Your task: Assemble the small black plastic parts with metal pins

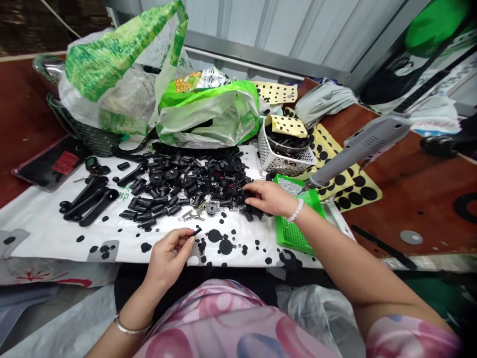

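My left hand point(169, 256) is near the table's front edge and pinches a small black plastic part point(196, 231) between thumb and fingers. My right hand point(269, 197) reaches into the right side of a heap of black plastic parts point(186, 181) and its fingers close on pieces there. The heap lies on a white sheet point(48, 231) dotted with black discs and small bits. A small metal piece point(190, 215) lies just in front of the heap.
A green tray point(294, 233) lies under my right wrist. Behind it stands a white basket point(278, 160) of dark parts, with a grey power screwdriver point(357, 149) hanging above. Green-and-white plastic bags point(208, 112) fill the back. Long black handles point(87, 201) lie at left.
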Motion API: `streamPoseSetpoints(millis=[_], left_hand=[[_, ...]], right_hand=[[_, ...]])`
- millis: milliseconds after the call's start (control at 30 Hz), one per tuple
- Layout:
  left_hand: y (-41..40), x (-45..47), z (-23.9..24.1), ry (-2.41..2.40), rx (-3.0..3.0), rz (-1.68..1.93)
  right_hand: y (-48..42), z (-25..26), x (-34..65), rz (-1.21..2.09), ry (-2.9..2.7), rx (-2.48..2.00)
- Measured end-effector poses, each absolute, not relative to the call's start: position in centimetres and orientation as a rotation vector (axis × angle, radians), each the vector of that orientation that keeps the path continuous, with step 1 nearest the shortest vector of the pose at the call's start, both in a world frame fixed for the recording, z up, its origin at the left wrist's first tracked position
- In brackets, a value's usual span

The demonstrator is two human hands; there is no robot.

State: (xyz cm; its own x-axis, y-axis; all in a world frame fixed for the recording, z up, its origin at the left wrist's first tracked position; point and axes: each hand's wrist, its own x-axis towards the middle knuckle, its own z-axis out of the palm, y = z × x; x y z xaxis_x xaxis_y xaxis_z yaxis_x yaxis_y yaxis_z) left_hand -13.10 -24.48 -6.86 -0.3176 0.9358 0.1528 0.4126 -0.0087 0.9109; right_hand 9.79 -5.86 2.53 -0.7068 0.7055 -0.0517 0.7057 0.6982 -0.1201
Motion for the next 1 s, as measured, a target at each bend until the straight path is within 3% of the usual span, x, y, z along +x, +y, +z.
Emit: streamPoseSetpoints(millis=[200,600,833,1000], left_hand=[[-24.5,-12.8,-6.7,1.776,1.452,1.329],[-25.0,-12.8,-7.1,1.811,1.672,1.337],[-25.0,-13.1,-7.2,1.834,1.736,1.319],[-25.0,-13.1,-7.6,1.856,1.755,1.290]], right_hand=[[-7.1,2.8,8.8,0.200,2.762,1.416],[-6.5,3.1,4.7,0.129,2.876,1.192],[-6.1,4.6,10.5,0.127,2.764,1.482],[-8.4,3.3,13.8,0.080,2.715,1.410]])
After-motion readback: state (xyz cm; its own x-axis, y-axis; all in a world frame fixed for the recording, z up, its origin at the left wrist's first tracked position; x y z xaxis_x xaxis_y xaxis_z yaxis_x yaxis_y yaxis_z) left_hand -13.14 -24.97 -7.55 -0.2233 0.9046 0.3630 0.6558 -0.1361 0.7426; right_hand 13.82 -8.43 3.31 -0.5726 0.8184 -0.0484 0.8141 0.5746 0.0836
